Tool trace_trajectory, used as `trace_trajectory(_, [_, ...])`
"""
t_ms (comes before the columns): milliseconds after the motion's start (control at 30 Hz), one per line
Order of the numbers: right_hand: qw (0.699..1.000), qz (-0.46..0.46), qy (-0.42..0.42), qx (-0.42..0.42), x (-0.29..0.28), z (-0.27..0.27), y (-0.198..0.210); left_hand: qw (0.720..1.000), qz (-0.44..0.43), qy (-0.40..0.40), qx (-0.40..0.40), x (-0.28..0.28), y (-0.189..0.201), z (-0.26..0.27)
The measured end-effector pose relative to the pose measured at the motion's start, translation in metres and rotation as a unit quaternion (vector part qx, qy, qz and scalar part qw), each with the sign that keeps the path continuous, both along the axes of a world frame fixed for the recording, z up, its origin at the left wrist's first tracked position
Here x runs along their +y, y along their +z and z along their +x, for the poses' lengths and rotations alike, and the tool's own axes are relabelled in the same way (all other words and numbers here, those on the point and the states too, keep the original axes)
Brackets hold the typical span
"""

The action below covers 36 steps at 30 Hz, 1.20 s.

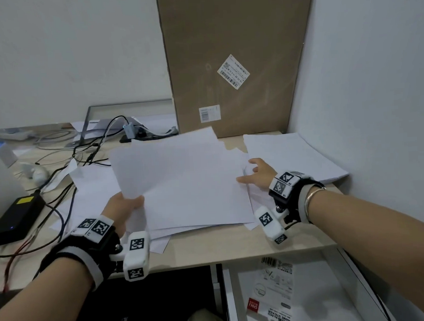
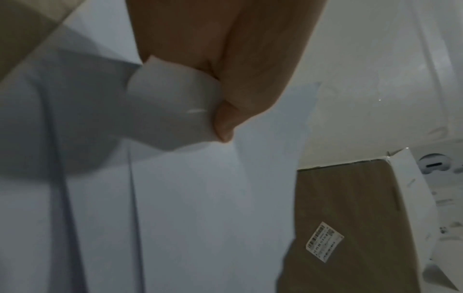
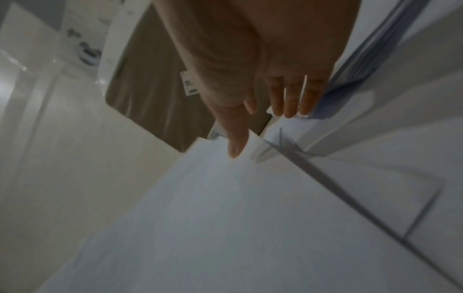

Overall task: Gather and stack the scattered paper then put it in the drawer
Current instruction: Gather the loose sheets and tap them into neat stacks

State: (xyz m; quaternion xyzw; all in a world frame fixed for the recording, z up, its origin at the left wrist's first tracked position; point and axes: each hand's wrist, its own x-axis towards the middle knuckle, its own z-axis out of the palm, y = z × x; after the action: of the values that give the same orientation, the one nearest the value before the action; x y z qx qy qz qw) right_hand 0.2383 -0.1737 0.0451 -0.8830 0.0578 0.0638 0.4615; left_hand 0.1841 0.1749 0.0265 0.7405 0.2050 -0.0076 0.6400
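A loose sheaf of white paper lies tilted on the desk, its left side lifted. My left hand pinches its near-left corner, and in the left wrist view the corner curls under my left hand. My right hand is at the sheaf's right edge with its fingers spread. In the right wrist view its thumb rests on the top sheet and the other fingers are straight. More sheets lie flat beneath at the left. The white drawer stands open below the desk edge.
A separate paper stack lies at the right against the wall. A tall cardboard box leans at the back. Cables and a black power brick crowd the left. Sticker packs lie in the drawer.
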Motion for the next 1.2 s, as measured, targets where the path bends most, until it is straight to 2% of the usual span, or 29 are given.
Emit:
trace_trajectory(67, [0.995, 0.095, -0.007, 0.033, -0.007, -0.002, 0.006, 0.999, -0.027, -0.007, -0.039, -0.001, 0.011, -0.005])
trace_trajectory(133, [0.981, 0.184, 0.040, 0.054, -0.013, -0.004, 0.016, 0.995, -0.057, -0.028, -0.076, -0.005, 0.025, -0.009])
trace_trajectory(233, [0.956, 0.275, 0.103, 0.004, -0.012, -0.016, 0.042, 0.986, -0.087, -0.049, -0.132, -0.014, 0.049, -0.013])
trace_trajectory(333, [0.937, 0.321, 0.114, -0.072, -0.013, -0.023, 0.066, 0.975, -0.116, -0.060, -0.180, -0.020, 0.070, -0.013])
trace_trajectory(500, [0.951, 0.270, 0.133, -0.074, -0.022, -0.039, 0.064, 0.963, -0.123, -0.128, -0.201, -0.017, 0.076, -0.020])
trace_trajectory(700, [0.956, 0.251, 0.131, -0.081, -0.015, -0.047, 0.051, 0.959, -0.126, -0.155, -0.202, -0.020, 0.073, -0.023])
trace_trajectory(867, [0.948, 0.298, 0.084, -0.069, -0.002, -0.050, 0.042, 0.961, -0.134, -0.153, -0.187, -0.023, 0.073, -0.022])
trace_trajectory(967, [0.935, 0.346, 0.065, -0.052, -0.001, -0.052, 0.034, 0.959, -0.118, -0.199, -0.165, -0.024, 0.069, -0.027])
trace_trajectory(1067, [0.942, 0.326, 0.077, -0.033, 0.004, -0.058, 0.027, 0.956, -0.106, -0.240, -0.135, -0.031, 0.066, -0.029])
trace_trajectory(1133, [0.953, 0.292, 0.073, -0.040, 0.009, -0.061, 0.023, 0.962, -0.096, -0.221, -0.126, -0.033, 0.063, -0.024])
trace_trajectory(1200, [0.965, 0.250, 0.053, -0.061, 0.010, -0.062, 0.024, 0.978, -0.095, -0.140, -0.122, -0.032, 0.058, -0.016])
